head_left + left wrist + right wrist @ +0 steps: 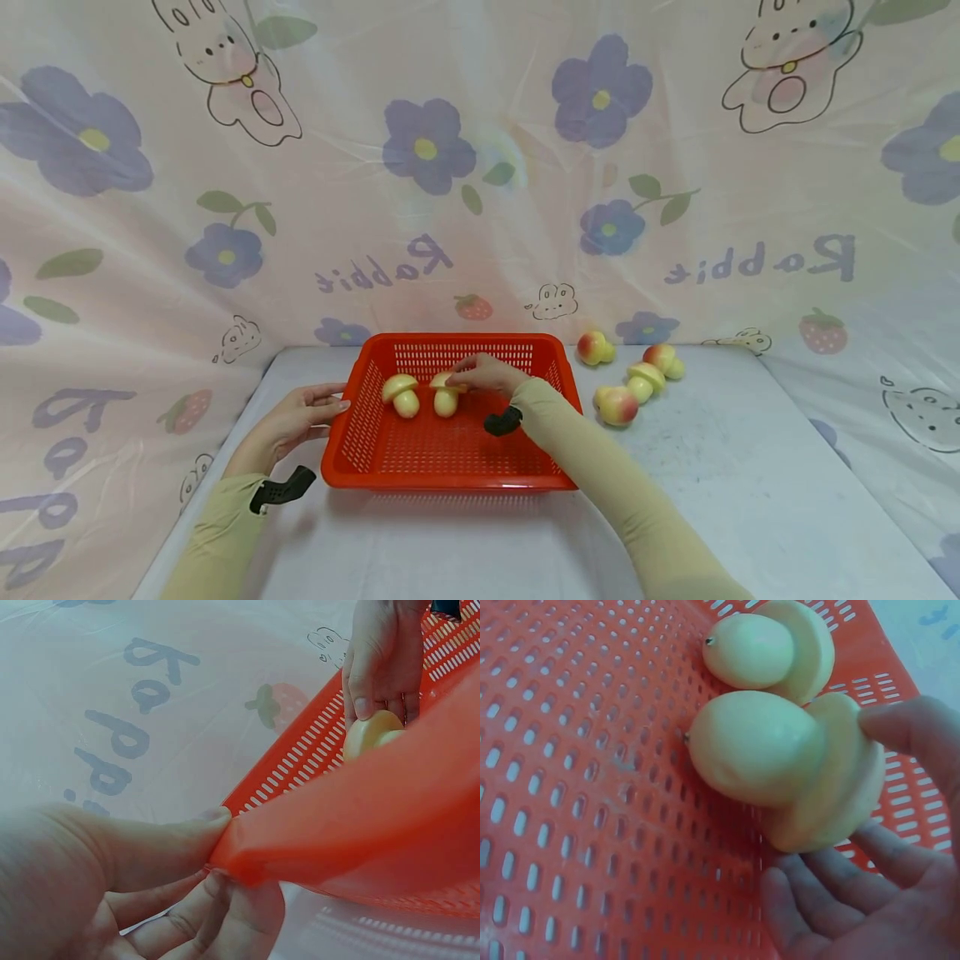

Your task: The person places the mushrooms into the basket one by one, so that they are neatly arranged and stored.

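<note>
A red plastic basket [450, 482] with slotted walls stands on the table. My left hand [300, 421] pinches its left rim; in the left wrist view the thumb [161, 847] lies on top with the fingers curled below. Inside the basket, my right hand [491, 375] holds a pale yellow toy mushroom [757, 750] by the cap, thumb on one side and fingers around the other. A second toy mushroom [403, 396] lies to its left on the basket floor, close beside it in the right wrist view [750, 651].
Right of the basket, another toy mushroom [645, 382] lies among red-and-yellow toy fruits, one in front [617, 406], one behind [662, 360] and one near the basket's back corner [596, 347]. A patterned cloth [510, 167] hangs behind the white table [750, 483].
</note>
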A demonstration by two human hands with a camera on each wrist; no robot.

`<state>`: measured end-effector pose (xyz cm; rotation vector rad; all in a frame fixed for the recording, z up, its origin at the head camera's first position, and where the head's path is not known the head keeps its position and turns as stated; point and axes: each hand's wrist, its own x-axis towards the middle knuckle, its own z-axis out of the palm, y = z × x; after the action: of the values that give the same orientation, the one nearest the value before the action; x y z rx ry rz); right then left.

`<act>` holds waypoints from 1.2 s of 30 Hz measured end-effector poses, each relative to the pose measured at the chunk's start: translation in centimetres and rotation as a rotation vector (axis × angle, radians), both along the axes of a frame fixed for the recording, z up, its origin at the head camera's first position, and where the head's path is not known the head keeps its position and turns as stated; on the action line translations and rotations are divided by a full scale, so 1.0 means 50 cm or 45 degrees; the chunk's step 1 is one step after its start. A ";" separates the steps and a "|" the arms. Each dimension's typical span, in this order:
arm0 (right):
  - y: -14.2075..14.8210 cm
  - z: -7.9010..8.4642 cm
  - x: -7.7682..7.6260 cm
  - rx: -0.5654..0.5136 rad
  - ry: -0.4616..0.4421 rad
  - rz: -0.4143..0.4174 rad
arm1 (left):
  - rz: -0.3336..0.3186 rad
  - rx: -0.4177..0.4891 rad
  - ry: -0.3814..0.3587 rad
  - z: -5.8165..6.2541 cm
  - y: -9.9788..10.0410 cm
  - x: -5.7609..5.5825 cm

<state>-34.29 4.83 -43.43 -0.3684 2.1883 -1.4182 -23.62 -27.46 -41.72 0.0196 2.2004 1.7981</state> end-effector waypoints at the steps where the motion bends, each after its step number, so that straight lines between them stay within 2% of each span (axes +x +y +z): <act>1: 0.000 -0.001 0.000 0.003 -0.002 0.002 | 0.001 0.000 0.000 0.000 0.000 0.000; 19: 0.006 0.000 -0.002 -0.028 -0.088 0.006 | 0.014 -0.014 -0.016 0.002 0.002 0.000; 29: 0.019 0.026 0.007 -0.026 -0.078 0.006 | 0.007 -0.021 -0.011 0.002 0.000 -0.001; 36: 0.026 0.024 -0.003 -0.044 -0.106 -0.025 | 0.003 -0.019 -0.015 0.004 0.000 -0.001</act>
<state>-34.45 6.11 -42.22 -0.2951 2.1087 -1.4576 -23.68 -27.49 -41.53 0.0030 2.2064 1.7783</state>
